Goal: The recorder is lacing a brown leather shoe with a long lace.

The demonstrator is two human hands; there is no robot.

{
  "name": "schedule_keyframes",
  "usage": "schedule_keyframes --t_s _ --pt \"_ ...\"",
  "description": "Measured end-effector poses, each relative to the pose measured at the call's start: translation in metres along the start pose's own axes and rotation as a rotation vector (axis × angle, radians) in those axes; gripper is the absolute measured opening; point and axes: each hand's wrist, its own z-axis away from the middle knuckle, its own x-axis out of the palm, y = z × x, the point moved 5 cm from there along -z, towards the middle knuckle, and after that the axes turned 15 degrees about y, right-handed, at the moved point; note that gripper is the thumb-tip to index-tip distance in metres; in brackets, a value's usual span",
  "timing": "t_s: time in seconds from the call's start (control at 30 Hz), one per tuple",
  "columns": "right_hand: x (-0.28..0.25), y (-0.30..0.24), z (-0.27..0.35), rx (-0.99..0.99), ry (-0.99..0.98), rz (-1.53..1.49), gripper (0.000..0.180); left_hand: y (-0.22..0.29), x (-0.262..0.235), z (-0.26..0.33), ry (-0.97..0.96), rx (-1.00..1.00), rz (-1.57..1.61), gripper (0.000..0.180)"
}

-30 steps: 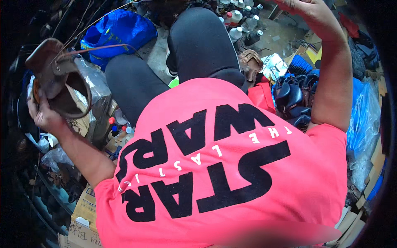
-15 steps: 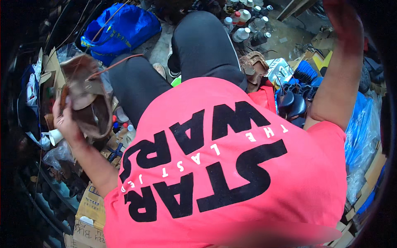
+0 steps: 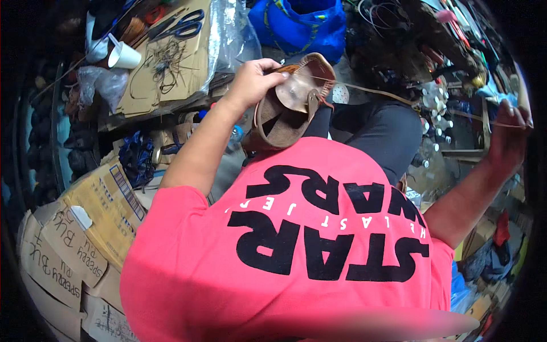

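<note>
My left hand (image 3: 253, 82) is closed on the rim of a brown leather shoe (image 3: 282, 122). The shoe is tilted above my lap, its pale lining and dark inside showing. An orange-brown piece (image 3: 289, 68) lies by my fingertips; what it is I cannot tell. Stitching runs along the shoe's edge, and from there a thin tan cord (image 3: 376, 92) stretches across my dark trousers (image 3: 376, 128) to the right. Out at the far right my right hand (image 3: 509, 131) is raised, fingers closed on the cord's far part.
Dark-handled scissors (image 3: 185, 25) and loose thread ends (image 3: 165, 65) lie on cardboard (image 3: 139, 94) at upper left, near a white cup (image 3: 124, 56). A blue bag (image 3: 296, 25) stands ahead. Small bottles (image 3: 436, 114) crowd the right, cardboard boxes (image 3: 102, 202) the lower left.
The view has turned to the left. My left hand and the shoe now appear nearer the picture's middle. My right arm reaches out lower at the right, with the cord drawn long.
</note>
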Motion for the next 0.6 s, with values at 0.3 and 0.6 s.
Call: schedule_keyframes --t_s 0.3,0.6 --pt "0.093 0.225 0.07 -0.139 -0.6 1.264 0.035 -0.008 -0.006 -0.012 0.109 0.037 -0.093 0.029" --pt "0.109 0.285 0.077 0.002 -0.588 1.425 0.034 0.005 -0.002 -0.009 0.112 0.042 -0.188 0.028"
